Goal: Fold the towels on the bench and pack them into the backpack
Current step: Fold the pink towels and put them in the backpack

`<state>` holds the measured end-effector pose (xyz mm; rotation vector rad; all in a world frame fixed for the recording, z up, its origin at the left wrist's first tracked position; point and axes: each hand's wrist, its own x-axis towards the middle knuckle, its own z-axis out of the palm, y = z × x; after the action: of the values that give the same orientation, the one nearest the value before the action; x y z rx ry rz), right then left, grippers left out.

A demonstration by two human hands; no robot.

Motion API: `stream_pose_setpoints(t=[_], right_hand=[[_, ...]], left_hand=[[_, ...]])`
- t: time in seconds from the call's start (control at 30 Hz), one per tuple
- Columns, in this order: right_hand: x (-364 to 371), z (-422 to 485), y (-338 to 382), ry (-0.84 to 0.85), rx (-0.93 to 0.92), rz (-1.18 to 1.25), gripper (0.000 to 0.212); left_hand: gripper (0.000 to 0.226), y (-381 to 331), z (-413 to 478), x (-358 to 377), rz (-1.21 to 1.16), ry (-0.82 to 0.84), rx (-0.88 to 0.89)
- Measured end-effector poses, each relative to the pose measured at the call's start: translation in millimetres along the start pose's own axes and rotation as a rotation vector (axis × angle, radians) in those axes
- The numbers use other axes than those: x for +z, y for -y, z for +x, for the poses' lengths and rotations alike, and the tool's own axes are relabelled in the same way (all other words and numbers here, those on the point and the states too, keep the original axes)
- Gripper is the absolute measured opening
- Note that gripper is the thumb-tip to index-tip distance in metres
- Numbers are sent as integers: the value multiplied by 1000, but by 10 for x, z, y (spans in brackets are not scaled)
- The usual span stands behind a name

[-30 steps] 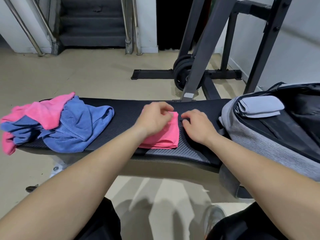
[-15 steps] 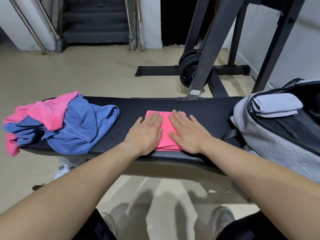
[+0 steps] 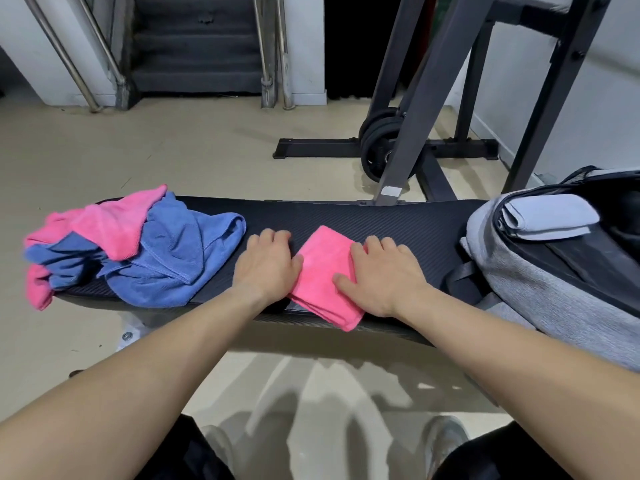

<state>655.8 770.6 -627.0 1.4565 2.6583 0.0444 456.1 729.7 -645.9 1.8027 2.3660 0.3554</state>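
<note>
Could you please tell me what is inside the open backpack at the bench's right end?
Inside the backpack, a folded grey towel lies near the opening. Beside it only dark lining shows; anything deeper is hidden by the rim.

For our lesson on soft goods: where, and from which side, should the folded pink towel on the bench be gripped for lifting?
Probably its two long side edges, one hand from each side, fingers beneath, thumbs on top. The folded pink towel lies flat in stacked layers; the left hand and right hand flank those edges.
</note>
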Motion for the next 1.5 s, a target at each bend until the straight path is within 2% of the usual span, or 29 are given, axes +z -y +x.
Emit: stream_pose_setpoints(t=[0.07,0.13,0.2,0.33,0.37,0.43,0.5,0.57,0.73,0.83,0.87,0.93,1.0,1.1,1.17,1.27,1.4,1.5], right_hand=[[-87,-19,0,-13,40,16,59],[-144,35,-40,-51,70,79,48],[-152,154,-89,-106,56,257,41],[-213,396,-135,-18,-102,581,74],[-234,444,-142,4,-142,613,73],[-253,537,-170,57,-163,670,54],[-255,618,-214,102,-151,665,34],[-220,669,-260,130,-152,649,26],[-47,748,-281,32,-101,539,38],[-77,691,-208,-76,-65,412,51],[-92,647,-164,-132,-68,399,51],[-88,529,-74,-205,-97,424,50],[1,425,-35,-158,-146,402,52],[208,323,-97,24,-230,233,62],[297,293,-157,73,-252,189,66],[345,282,-170,92,-239,194,69],[325,258,-140,128,-215,188,70],[217,291,-83,145,-187,144,71]], left_hand=[[34,-17,-24,-32,20,55,-51],[23,-60,-4,-55,-58,54,-6],[19,-101,18,-79,-171,90,39],[12,-161,15,-204,-272,108,206],[10,-173,20,-236,-281,97,244],[9,-175,47,-287,-281,89,289],[6,-126,107,-307,-282,88,284],[4,-53,194,-288,-247,84,264],[17,-8,424,-93,12,-15,258],[22,-86,460,-23,279,-181,242],[23,-134,438,-28,291,-256,230],[31,-262,338,-43,156,-336,238],[39,-343,180,14,29,-273,257],[55,-271,-36,197,130,-14,243],[65,-181,-95,265,150,130,218],[67,-158,-102,264,148,207,220],[67,-149,-69,158,273,282,243],[67,-187,-58,81,251,314,224]])
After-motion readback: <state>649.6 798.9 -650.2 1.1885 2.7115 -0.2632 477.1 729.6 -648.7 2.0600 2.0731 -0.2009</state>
